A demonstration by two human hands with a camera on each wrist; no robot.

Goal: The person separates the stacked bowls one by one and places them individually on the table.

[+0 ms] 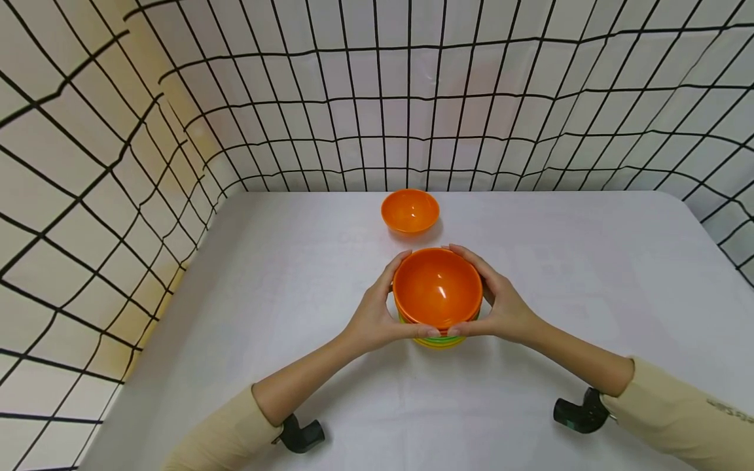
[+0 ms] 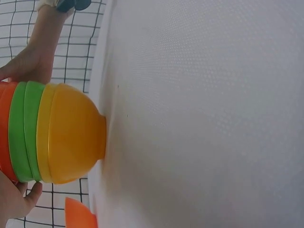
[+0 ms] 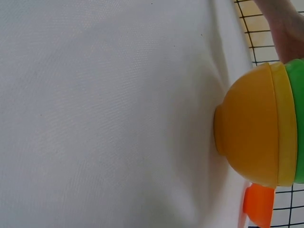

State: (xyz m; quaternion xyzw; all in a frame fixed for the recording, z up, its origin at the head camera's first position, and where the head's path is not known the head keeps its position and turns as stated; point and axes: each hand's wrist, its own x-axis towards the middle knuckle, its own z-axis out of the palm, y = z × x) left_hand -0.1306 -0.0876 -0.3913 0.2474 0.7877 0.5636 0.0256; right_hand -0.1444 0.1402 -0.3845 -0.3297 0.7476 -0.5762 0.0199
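Note:
A stack of nested bowls stands upright in the middle of the table, with an orange bowl uppermost. Beneath it, the left wrist view shows green bowls and yellow bowls, the lowest one's foot right at the tablecloth. My left hand grips the upper stack from the left, thumb along the near side and fingers round the far side. Mirroring it on the right, my right hand holds the same orange bowl. Both thumb tips nearly meet at the front; some fingers are hidden behind the rim.
Behind the stack sits a smaller orange bowl. White cloth covers the table. A black wire grid rises along the back and sides. Each sleeve carries a black wrist camera.

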